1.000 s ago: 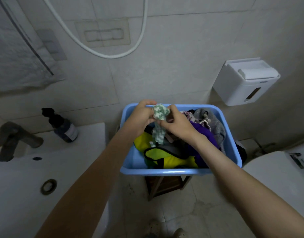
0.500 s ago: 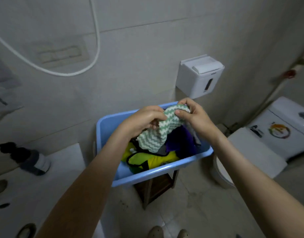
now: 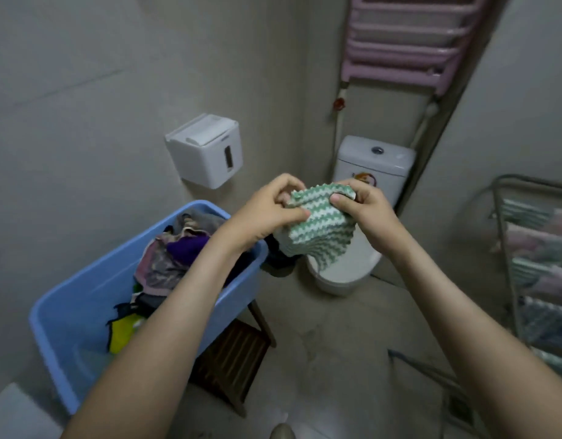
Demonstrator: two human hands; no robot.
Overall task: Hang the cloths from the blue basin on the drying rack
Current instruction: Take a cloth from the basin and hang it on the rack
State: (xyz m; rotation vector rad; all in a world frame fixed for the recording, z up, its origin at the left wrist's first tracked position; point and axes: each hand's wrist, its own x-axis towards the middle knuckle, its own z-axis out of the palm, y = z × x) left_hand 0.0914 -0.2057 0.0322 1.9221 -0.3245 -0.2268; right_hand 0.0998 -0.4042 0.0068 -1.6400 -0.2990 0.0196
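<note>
Left hand [image 3: 267,210] and right hand [image 3: 365,207] pinch cloth [image 3: 317,229] by top edge; it hangs toward 6 o'clock. Drying rack [image 3: 506,248] at 3 o'clock of grip, right hand nearer.

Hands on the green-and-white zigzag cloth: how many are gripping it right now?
2. The left hand pinches the green-and-white zigzag cloth at its upper left edge, the right hand at its upper right corner. Both hands show fully; the cloth hangs right of the blue basin.
</note>
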